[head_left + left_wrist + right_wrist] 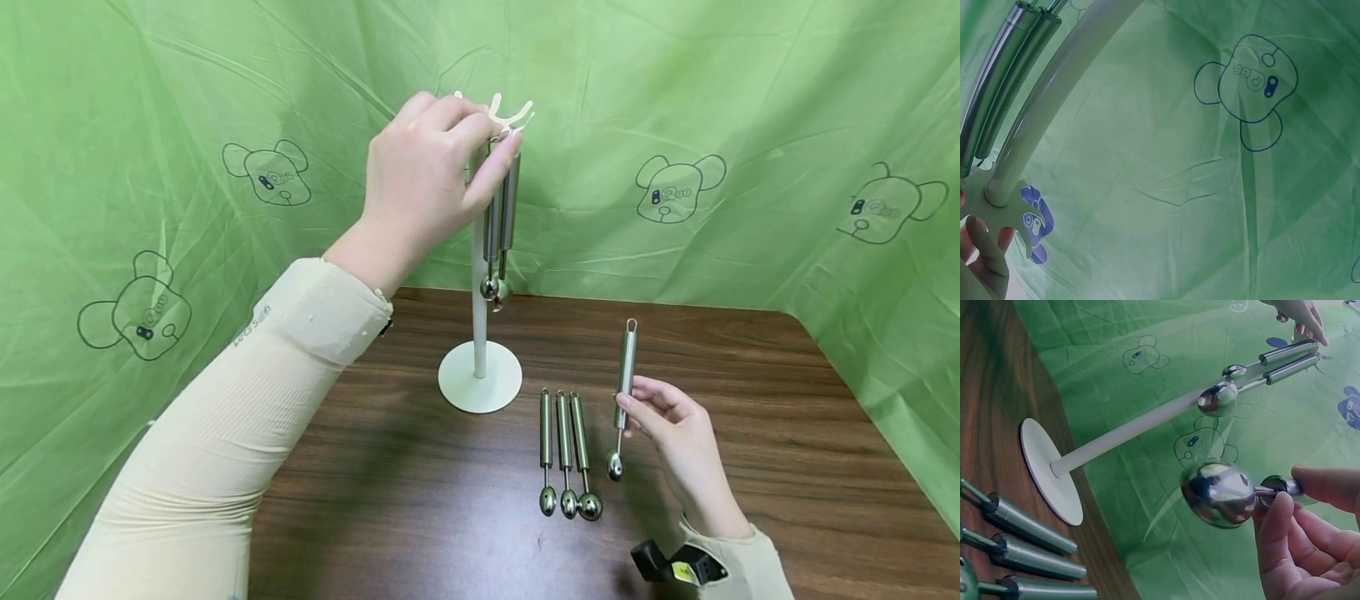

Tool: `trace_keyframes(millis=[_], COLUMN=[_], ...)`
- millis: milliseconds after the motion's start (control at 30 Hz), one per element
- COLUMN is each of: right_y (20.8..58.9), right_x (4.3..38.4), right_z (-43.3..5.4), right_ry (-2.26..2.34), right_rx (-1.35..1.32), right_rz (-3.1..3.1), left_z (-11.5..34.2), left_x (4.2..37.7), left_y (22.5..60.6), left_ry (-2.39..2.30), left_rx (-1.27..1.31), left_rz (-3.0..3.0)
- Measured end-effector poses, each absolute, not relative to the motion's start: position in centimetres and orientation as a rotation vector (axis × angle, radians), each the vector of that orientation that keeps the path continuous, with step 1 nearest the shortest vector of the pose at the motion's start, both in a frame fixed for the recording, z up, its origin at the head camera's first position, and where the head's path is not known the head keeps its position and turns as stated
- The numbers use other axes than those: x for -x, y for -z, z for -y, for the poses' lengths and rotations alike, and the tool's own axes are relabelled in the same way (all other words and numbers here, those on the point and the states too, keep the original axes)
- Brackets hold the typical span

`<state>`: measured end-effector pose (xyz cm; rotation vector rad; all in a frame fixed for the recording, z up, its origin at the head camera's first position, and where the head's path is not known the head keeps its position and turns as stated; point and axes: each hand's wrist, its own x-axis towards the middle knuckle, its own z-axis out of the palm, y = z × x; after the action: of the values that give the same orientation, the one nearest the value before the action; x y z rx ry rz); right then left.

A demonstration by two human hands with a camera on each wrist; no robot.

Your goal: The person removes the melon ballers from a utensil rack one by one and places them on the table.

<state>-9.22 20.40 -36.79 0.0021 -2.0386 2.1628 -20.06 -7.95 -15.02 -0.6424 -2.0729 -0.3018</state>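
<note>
At the top of a white stand (480,325), my left hand (431,162) grips the hooked crown (510,117) with bent fingers and thumb. Part of its grasp is hidden behind the hand. Two steel melon ballers (511,204) hang from the hooks beside the thumb, scoops down. Lower right, my right hand (678,442) pinches another melon baller (627,358) by its handle between thumb and fingers. That one is held nearly upright, loop up and scoop down. In the right wrist view its round scoop (1217,494) appears close to the camera.
Three more melon ballers (564,433) lie side by side on the brown wooden table (360,500), between the stand's round base (480,400) and my right hand. Green cloth (585,67) printed with bear faces surrounds the table at the back and sides.
</note>
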Motion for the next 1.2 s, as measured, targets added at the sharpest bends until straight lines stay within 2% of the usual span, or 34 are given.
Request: trace_keyframes(millis=[733, 1200], right_y=[39.5, 41.4], right_x=[8.8, 9.4], right_z=[-21.1, -21.4], right_ry=[-2.100, -1.987], right_rx=[0.046, 0.223], right_rz=[2.176, 2.462], left_z=[7.9, 7.9], left_x=[20.1, 20.3], left_y=[15.1, 15.2], left_ry=[0.308, 0.302], left_rx=[0.640, 0.644], left_rz=[2.069, 2.046])
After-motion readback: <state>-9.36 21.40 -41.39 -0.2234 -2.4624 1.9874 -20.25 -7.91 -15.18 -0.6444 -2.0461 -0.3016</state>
